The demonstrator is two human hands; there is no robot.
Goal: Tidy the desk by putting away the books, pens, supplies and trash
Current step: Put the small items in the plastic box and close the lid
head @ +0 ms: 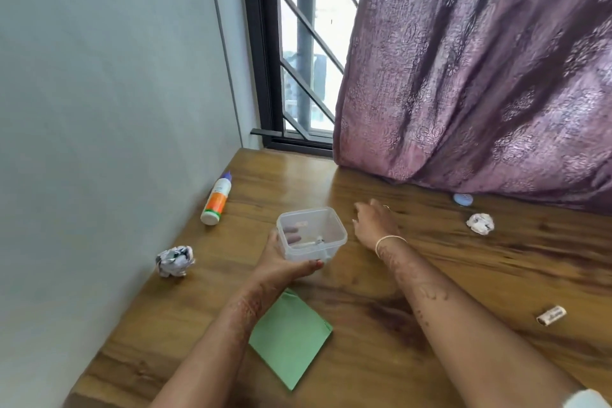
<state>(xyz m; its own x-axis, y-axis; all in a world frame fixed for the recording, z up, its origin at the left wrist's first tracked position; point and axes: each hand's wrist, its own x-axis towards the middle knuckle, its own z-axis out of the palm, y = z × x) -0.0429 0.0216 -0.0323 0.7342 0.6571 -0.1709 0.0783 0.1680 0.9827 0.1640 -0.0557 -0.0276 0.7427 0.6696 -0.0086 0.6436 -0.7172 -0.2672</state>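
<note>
**Corner worktop, box in hand**

Wood-grain worktop [430,275], set into a corner: pale wall [99,109] along the left edge, barred window [304,60] and mauve curtain [480,76] at the far edge. Glue bottle [217,199] lying against the wall; crumpled paper ball [175,261] nearer along the same edge. Second paper ball [480,223] and small blue cap [463,199] near the curtain hem; rolled paper scrap [551,315] well apart to the right. Green paper square [289,338] flat near the front edge. Left hand [281,262] closed around a clear plastic box [313,233], small items inside, too blurred to tell. Right hand [374,222] just beside the box, fingers spread, holding nothing. Bare wood open between box and curtain.
</note>
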